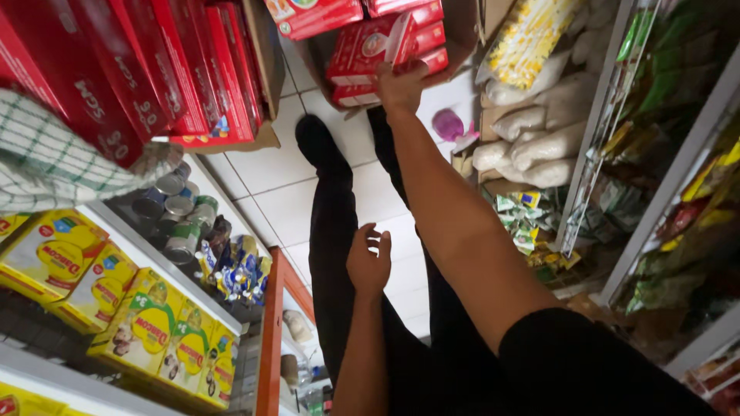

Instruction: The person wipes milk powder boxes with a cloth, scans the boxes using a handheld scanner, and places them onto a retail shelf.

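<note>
Up ahead, right hand (401, 83) on red box (401, 38).

The right hand (401, 83) reached forward into an open carton (462, 31) of flat boxes (362, 50) on the floor (270, 185). The left hand (368, 260) hung nearer, over the legs. Shelves of cans (173, 204) stood left; sacks (532, 135) lay right of the carton.

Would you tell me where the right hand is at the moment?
In the head view, the right hand is top centre, gripping a red box in an open carton on the floor.
</note>
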